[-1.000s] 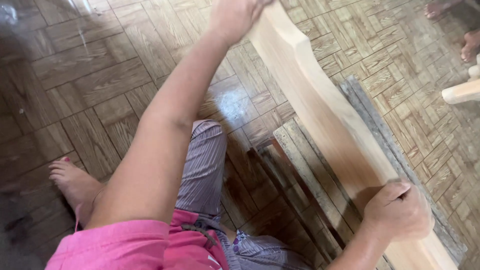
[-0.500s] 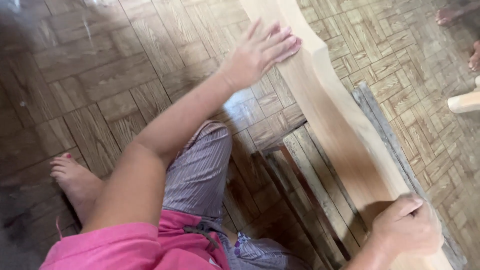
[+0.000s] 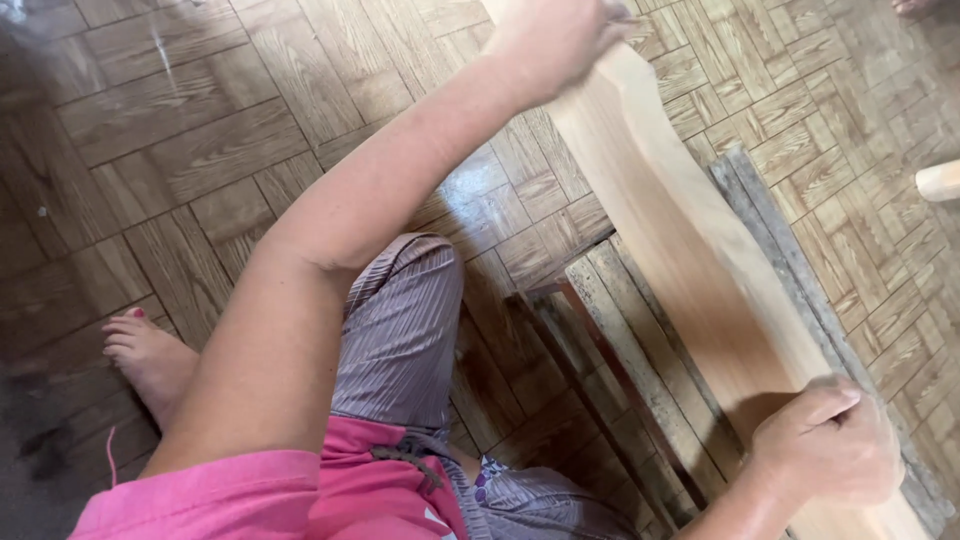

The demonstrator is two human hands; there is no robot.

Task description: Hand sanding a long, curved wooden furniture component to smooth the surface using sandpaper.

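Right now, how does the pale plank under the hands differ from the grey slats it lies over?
The long pale wooden plank with a wavy edge looks smooth and freshly cut; the grey weathered wooden slats look rough and darkened. The plank is one broad board, the slats narrow and several. The left hand and right hand rest on the plank only. Both run diagonally over the floor.

plank [image 3: 680, 240] cut off at top and bottom edges, left hand [image 3: 555, 35] motion-blurred, its fingers cropped
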